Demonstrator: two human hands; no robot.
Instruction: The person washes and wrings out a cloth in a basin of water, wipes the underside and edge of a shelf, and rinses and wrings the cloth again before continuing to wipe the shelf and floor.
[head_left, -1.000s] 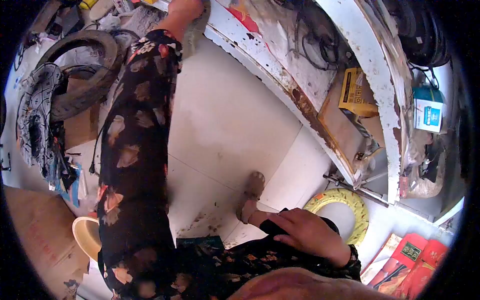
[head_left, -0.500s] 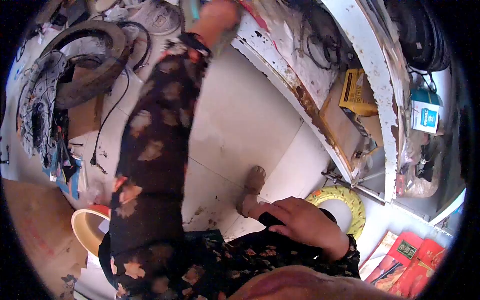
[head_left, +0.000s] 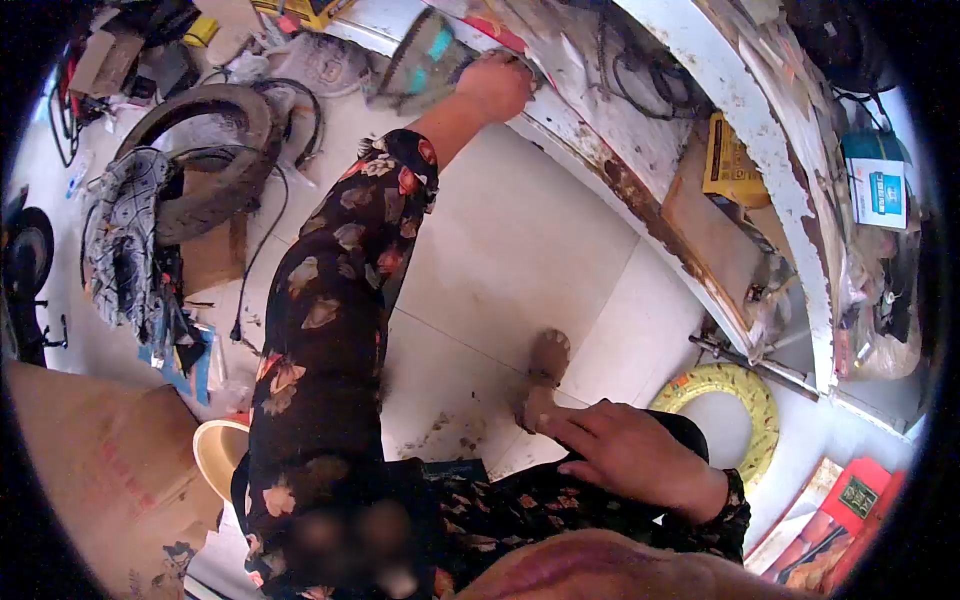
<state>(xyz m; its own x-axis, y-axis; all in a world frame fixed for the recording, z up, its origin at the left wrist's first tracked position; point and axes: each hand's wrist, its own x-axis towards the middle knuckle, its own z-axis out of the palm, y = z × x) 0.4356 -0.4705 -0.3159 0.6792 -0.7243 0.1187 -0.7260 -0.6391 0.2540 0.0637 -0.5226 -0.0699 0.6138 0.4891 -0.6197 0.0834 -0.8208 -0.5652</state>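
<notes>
My left hand (head_left: 497, 88) reaches to the worn white edge of a low shelf (head_left: 575, 150). Its fingers are curled at that edge around something dark and small that I cannot make out. Just beside the hand lies a grey-green piece with teal patches (head_left: 425, 60). My right hand (head_left: 635, 455) rests on my dark-clad knee, fingers loosely stretched, holding nothing. Below its fingertips a foot in a sandal (head_left: 548, 360) stands on the tiled floor (head_left: 500, 250).
A tyre (head_left: 225, 200) and a patterned grey cover (head_left: 125, 235) lie at the left. Cardboard (head_left: 110, 450) and a round tub (head_left: 215, 455) are lower left. A yellow ring-shaped package (head_left: 745, 390) and red packets (head_left: 860, 495) lie at the right. A yellow box (head_left: 730, 160) sits on the shelf.
My left hand has moved right and down onto the shelf edge, and its blur is gone. The view has shifted, showing more on the left. My right hand stays on the knee.
</notes>
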